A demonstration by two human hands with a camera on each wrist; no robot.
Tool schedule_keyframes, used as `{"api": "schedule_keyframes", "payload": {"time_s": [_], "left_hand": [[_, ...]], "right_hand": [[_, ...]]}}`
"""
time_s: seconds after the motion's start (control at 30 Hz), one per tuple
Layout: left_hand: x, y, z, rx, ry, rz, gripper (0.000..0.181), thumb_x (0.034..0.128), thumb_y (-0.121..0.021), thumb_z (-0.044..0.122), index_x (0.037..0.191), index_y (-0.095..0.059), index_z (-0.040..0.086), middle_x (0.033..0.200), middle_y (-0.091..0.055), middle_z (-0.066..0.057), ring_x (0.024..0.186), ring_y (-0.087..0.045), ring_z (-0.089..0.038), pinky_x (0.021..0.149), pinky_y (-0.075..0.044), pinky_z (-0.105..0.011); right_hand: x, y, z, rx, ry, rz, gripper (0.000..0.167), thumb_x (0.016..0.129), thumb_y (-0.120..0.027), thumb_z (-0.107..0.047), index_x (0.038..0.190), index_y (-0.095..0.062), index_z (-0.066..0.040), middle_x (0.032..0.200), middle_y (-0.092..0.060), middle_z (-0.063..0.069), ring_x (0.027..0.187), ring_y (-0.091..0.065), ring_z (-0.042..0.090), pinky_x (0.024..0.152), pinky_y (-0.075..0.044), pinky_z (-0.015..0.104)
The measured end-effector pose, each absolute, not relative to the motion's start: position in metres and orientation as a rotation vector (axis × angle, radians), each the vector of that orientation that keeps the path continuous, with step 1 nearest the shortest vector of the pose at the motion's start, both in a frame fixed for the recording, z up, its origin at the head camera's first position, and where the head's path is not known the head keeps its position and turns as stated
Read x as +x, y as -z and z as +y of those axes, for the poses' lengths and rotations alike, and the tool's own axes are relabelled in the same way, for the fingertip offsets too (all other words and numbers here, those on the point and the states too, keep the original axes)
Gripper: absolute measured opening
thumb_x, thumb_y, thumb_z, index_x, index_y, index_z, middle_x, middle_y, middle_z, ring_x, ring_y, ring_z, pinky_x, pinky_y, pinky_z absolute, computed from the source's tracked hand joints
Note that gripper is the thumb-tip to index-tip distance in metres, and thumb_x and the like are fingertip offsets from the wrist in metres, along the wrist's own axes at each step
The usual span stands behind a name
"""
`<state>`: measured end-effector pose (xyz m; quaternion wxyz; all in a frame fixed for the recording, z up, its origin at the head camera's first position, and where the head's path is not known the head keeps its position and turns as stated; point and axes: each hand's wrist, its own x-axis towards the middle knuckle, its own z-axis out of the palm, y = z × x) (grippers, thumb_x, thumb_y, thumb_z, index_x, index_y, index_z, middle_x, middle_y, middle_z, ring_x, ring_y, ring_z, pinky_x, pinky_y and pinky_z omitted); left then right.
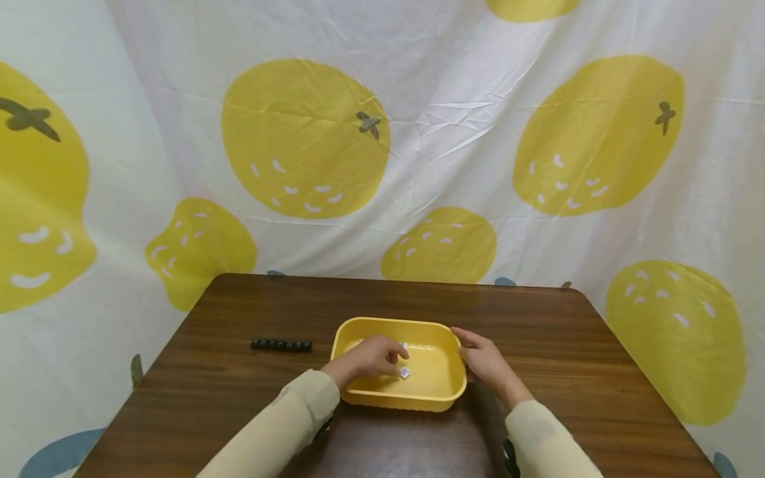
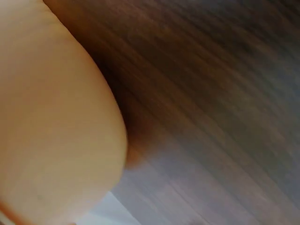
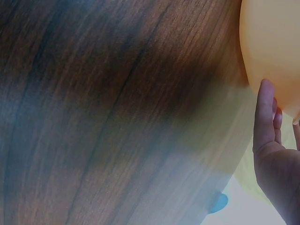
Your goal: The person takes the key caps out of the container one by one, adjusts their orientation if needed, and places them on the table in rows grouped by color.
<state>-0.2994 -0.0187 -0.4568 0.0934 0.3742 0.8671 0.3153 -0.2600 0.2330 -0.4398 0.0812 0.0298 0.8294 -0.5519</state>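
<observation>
A yellow plastic tray (image 1: 397,401) with rounded corners sits on the table. Over its inside hangs my left hand (image 1: 372,358), fingers loosely bent. Just beyond the thumb, a small white die-like cube (image 1: 405,372) lies on the tray floor; another small white piece, close to the index finger, is partly hidden. At the right side of the tray my right hand (image 1: 485,364) holds the rim. The right wrist view has its straight fingers (image 3: 265,112) against the outer wall. In the left wrist view only the tray's wall (image 2: 61,117) shows, not the hand.
A row of several small black cubes (image 1: 281,345) lies left of the tray. The dark wooden table (image 1: 597,372) has rounded far corners. Behind it hangs a white cloth (image 1: 442,153) with yellow lemon prints.
</observation>
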Motion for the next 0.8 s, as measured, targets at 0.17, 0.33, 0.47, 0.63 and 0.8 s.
{"api": "schedule_keyframes", "payload": {"time_s": [0.17, 0.33, 0.47, 0.63, 0.8], "left_hand": [[-0.299, 0.4591, -0.0128, 1.12, -0.839, 2.606, 0.019, 0.0842, -0.073, 0.002, 0.103, -0.074, -0.001, 0.074, -0.06, 0.001, 0.066, -0.046, -0.006, 0.064, -0.042, -0.021], [-0.2969, 0.4612, -0.0099, 1.092, -0.745, 2.681, 0.007, 0.0858, -0.072, 0.007, 0.091, -0.076, 0.007, 0.075, -0.06, 0.004, 0.07, -0.05, -0.007, 0.068, -0.045, -0.023], [-0.2953, 0.462, -0.0099, 1.041, -0.766, 2.702, 0.008, 0.0847, -0.074, 0.01, 0.092, -0.076, 0.007, 0.073, -0.058, 0.006, 0.069, -0.05, -0.006, 0.068, -0.046, -0.022], [-0.2948, 0.463, -0.0102, 1.06, -0.77, 2.688, 0.01, 0.0837, -0.074, 0.01, 0.092, -0.076, 0.006, 0.071, -0.059, 0.007, 0.067, -0.049, -0.005, 0.066, -0.045, -0.022], [-0.2958, 0.464, -0.0116, 1.056, -0.807, 2.689, 0.004, 0.0819, -0.074, 0.009, 0.086, -0.074, 0.008, 0.073, -0.061, 0.006, 0.069, -0.052, -0.006, 0.066, -0.045, -0.023]], "right_hand": [[-0.2604, 0.44, 0.2334, 0.09, 1.64, 2.49, 0.049, 0.099, -0.046, -0.003, 0.148, -0.045, -0.005, 0.127, -0.055, 0.027, 0.081, -0.062, 0.025, 0.06, -0.055, 0.037], [-0.2615, 0.4418, 0.2339, 0.107, 1.653, 2.485, 0.05, 0.099, -0.046, -0.002, 0.148, -0.046, -0.006, 0.126, -0.056, 0.026, 0.079, -0.063, 0.025, 0.058, -0.055, 0.036], [-0.2623, 0.4429, 0.234, 0.106, 1.672, 2.483, 0.05, 0.098, -0.046, -0.001, 0.148, -0.046, -0.005, 0.123, -0.057, 0.026, 0.075, -0.063, 0.025, 0.056, -0.055, 0.036], [-0.2622, 0.4425, 0.2338, 0.102, 1.67, 2.485, 0.05, 0.099, -0.046, -0.001, 0.148, -0.045, -0.005, 0.123, -0.057, 0.026, 0.074, -0.062, 0.024, 0.055, -0.055, 0.036], [-0.2612, 0.442, 0.2335, 0.098, 1.665, 2.488, 0.049, 0.099, -0.047, -0.002, 0.148, -0.046, -0.005, 0.125, -0.056, 0.027, 0.075, -0.063, 0.024, 0.056, -0.055, 0.036]]}}
